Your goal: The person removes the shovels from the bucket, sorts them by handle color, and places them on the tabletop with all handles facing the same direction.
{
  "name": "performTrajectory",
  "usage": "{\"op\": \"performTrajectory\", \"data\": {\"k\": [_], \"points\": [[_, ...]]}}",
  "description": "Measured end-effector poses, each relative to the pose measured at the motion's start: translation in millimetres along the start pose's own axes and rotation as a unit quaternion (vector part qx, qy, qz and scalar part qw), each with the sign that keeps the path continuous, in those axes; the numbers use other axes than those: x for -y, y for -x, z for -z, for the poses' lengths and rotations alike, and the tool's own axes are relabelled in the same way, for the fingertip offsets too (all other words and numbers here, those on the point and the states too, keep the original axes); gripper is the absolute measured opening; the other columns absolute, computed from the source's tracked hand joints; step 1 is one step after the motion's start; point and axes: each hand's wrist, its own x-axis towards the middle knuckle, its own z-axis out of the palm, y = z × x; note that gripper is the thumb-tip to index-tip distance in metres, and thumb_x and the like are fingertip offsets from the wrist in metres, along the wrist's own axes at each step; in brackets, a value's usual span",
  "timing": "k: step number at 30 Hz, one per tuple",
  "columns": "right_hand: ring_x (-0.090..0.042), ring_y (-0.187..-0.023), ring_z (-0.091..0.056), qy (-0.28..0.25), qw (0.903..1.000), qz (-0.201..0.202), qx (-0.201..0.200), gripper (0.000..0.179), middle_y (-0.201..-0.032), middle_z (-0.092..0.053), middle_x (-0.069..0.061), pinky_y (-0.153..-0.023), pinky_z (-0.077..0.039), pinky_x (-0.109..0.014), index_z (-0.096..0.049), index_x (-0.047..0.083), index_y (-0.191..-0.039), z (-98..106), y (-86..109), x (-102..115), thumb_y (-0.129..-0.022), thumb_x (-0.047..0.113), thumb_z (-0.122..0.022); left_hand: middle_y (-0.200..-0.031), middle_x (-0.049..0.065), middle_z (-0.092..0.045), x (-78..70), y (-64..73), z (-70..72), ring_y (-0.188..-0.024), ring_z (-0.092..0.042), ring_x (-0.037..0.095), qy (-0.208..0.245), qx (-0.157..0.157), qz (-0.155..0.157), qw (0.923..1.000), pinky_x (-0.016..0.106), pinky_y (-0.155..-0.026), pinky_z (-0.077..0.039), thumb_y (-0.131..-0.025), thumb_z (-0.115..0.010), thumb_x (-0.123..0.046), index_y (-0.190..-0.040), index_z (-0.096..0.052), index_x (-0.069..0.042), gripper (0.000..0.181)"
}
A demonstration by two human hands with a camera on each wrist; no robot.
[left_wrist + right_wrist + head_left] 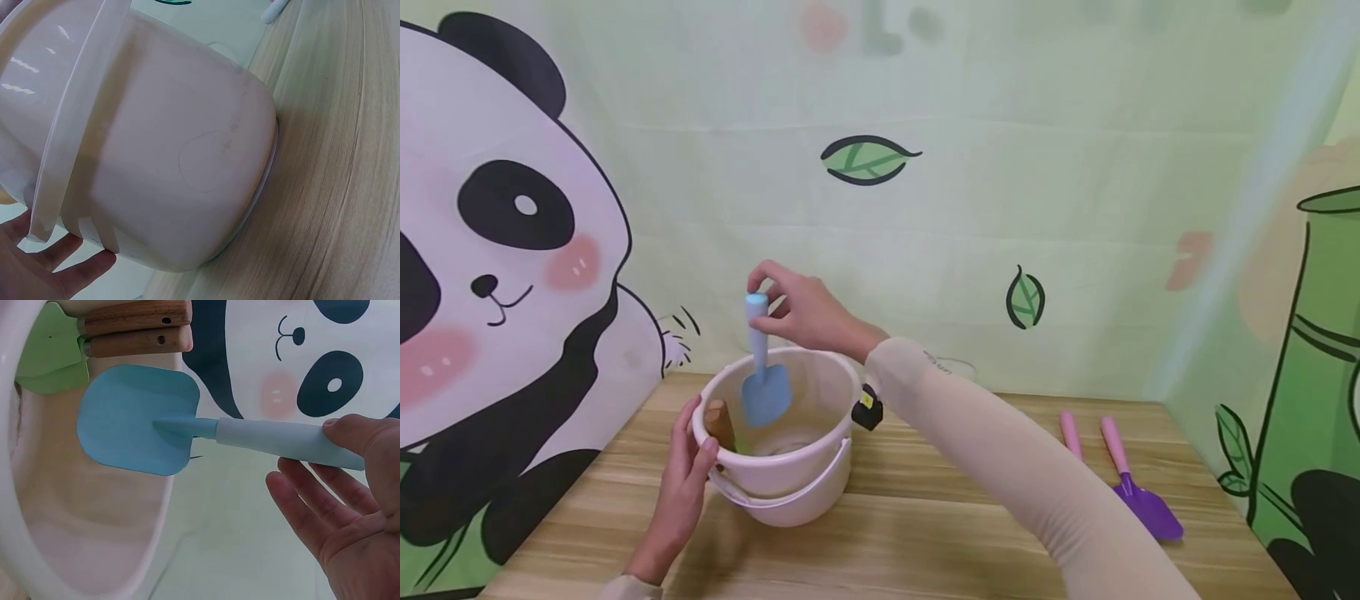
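A pale pinkish-white bucket (793, 500) stands upright on the wooden table. My left hand (685, 475) holds it by the left side of the rim; in the left wrist view, fingertips (94, 265) press against its outer wall. Between the thumb and fingers of my right hand (808, 308) is the upper handle of a small blue shovel (767, 396), its blade pointing down over the bucket's opening. Inside the bucket, against the left wall, lean two green-bladed tools (53, 353) with brown wooden handles (137, 340).
Toward the table's right side lie a purple shovel (1150, 508) with a pink handle and a second pink handle (1071, 433), partly hidden by my right sleeve. A printed cloth with a panda (512, 275) and leaves hangs behind the table (925, 533).
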Motion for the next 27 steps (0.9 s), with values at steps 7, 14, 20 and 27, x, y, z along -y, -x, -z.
{"op": "performTrajectory", "data": {"k": [7,14,20,27], "points": [[-0.015,-0.087,-0.071,0.005,0.9999,-0.001,-0.011,0.033,-0.107,-0.070,-0.007,-0.077,-0.058,-0.024,-0.052,0.015,-0.120,7,1.8,-3,-0.096,0.014,-0.074,-0.161,0.016,-0.030,-0.3,-0.3,0.6,-0.137,-0.037,0.003,-0.011,-0.002,0.010,0.9999,0.010,-0.099,-0.038,-0.110,-0.040,-0.014,-0.164,-0.019,-0.019,0.059],[-0.016,-0.085,-0.072,0.004,0.9996,0.001,-0.028,0.032,-0.106,-0.071,-0.009,-0.072,-0.059,-0.025,-0.052,0.014,-0.119,20,3.9,-8,-0.096,0.013,-0.074,-0.161,0.016,-0.030,-1.4,0.2,0.2,-0.137,-0.037,0.003,-0.012,-0.002,0.008,0.9999,0.010,-0.099,-0.039,-0.110,-0.040,-0.013,-0.164,-0.019,-0.019,0.059],[-0.018,-0.084,-0.072,0.000,0.9989,0.005,-0.047,0.032,-0.104,-0.071,-0.009,-0.070,-0.059,-0.027,-0.053,0.013,-0.120,32,8.4,-8,-0.096,0.013,-0.074,-0.160,0.013,-0.031,-1.1,0.2,-0.1,-0.136,-0.039,0.004,-0.007,-0.006,0.005,0.9999,0.011,-0.098,-0.041,-0.110,-0.040,-0.012,-0.164,-0.020,-0.018,0.058],[-0.018,-0.083,-0.072,0.001,0.9960,0.024,-0.086,0.033,-0.101,-0.072,-0.007,-0.069,-0.059,-0.028,-0.054,0.014,-0.120,50,13.8,-8,-0.095,0.015,-0.075,-0.161,0.014,-0.031,-0.2,0.4,-0.5,-0.136,-0.038,0.004,-0.009,-0.006,0.007,0.9999,0.011,-0.098,-0.040,-0.110,-0.039,-0.013,-0.164,-0.020,-0.020,0.058]]}}
